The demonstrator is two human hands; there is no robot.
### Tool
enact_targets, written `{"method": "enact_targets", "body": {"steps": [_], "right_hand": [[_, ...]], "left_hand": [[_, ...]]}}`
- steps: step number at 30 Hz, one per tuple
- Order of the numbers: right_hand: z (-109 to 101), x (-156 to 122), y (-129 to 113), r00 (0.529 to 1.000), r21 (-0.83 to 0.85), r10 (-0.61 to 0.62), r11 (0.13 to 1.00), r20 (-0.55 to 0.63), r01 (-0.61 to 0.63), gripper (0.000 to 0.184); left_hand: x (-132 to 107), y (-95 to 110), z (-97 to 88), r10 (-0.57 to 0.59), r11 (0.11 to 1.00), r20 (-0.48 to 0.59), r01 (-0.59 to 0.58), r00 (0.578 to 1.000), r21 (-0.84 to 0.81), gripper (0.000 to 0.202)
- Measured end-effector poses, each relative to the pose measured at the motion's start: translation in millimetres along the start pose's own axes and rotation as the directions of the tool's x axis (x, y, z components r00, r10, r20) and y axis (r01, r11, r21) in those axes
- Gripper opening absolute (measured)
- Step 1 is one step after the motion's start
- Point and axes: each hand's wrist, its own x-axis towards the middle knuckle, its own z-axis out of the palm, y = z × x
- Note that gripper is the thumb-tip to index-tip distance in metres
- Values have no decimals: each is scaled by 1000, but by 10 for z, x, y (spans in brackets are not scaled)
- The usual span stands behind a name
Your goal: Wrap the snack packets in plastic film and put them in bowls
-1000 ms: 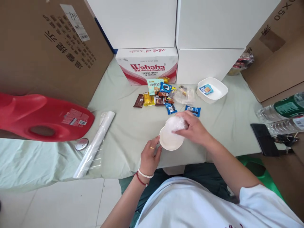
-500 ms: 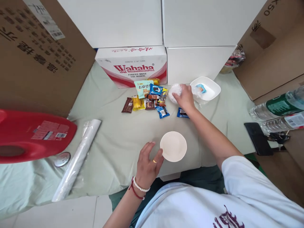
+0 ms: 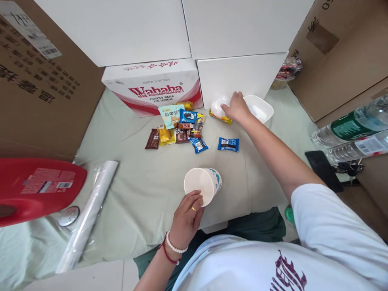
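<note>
My left hand (image 3: 188, 214) grips the near rim of a white paper cup (image 3: 197, 184) with a blue-green leaf print. The cup tilts, its mouth turned toward me and to the left. My right hand (image 3: 238, 107) is closed on a crumpled ball of whitish plastic (image 3: 219, 106) near the white box at the back; some of its fingers are hidden. A yellow packet (image 3: 220, 117) lies just under that ball. Right beside the hand sits a white bowl (image 3: 266, 108) with something pale inside. A blue snack packet (image 3: 228, 144) lies alone between cup and hand.
Several snack packets, including a mint-green bag (image 3: 171, 115), lie heaped before the Wahaha carton (image 3: 154, 89). At left are a red jug (image 3: 39, 186) and a plastic-wrapped white roll (image 3: 87, 216). Water bottles (image 3: 351, 128) and a black phone (image 3: 323, 169) are at right.
My left hand has taken hold of the cup, which has tipped from upright toward the left. The right hand and plastic ball have moved back; the yellow packet now shows. The view has shifted.
</note>
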Motion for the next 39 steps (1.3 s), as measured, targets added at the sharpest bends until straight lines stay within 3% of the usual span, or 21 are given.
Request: {"method": "enact_targets", "body": {"steps": [5,8,12,15,17,19,21,23,25,27,29,30,32,33,34,35,37,39], "right_hand": [[-258,-583,442,998,-113,-63,992,-25,60,72],[-272,-782,697,998,-130,48,990,-28,-51,65],[-344,-795,905,987,-59,107,992,-121,-115,47],[-470,-705,1004,958,3,154,987,-242,-158,68],[-560,-640,1065,940,-16,261,963,-218,-270,71],[-637,-612,1109,924,-52,347,932,-160,-359,47],[-691,-664,1105,920,-58,361,926,-152,-373,23],[-712,-839,1032,937,-11,250,965,-244,-261,25],[-685,-1156,893,930,64,59,997,-363,-39,31],[-595,-1588,718,918,150,-92,976,-385,161,33],[-455,-2052,547,960,229,-209,941,-184,249,32],[-383,-2268,475,958,273,-280,919,-54,284,32],[-277,-2631,373,881,383,-428,862,199,332,33],[-260,-2772,341,844,423,-458,847,278,321,45],[-271,-2887,320,838,443,-451,847,306,294,57],[-311,-2978,304,871,440,-405,860,277,260,65],[-455,-3101,275,960,393,-267,895,89,213,67],[-631,-3168,237,962,323,-259,906,-92,275,59]], "left_hand": [[-16,55,-72,-22,999,-18,22,1000,25,21],[-48,75,-116,-28,999,-29,29,999,35,20],[-116,87,-148,-40,999,-39,42,998,30,21],[-152,103,-145,-49,998,-38,50,998,25,21],[-159,125,-136,-49,998,-42,51,998,31,22],[-154,154,-126,-47,998,-46,49,998,48,24],[-144,186,-121,-40,997,-45,43,998,66,27],[-132,211,-124,-41,996,-48,44,998,72,28],[-119,230,-136,-58,995,-63,62,996,72,29],[-99,243,-155,-92,992,-90,99,992,81,31],[-65,253,-178,-118,987,-125,130,985,90,35],[-40,256,-189,-123,987,-140,136,982,89,37],[29,261,-202,-114,989,-158,127,981,72,38],[74,264,-201,-105,991,-163,117,981,61,38],[128,269,-192,-97,993,-166,107,981,56,37],[190,278,-173,-85,993,-165,97,983,65,37],[335,318,-103,-48,990,-138,65,989,123,37],[494,397,7,20,983,-56,-10,998,184,40]]}}
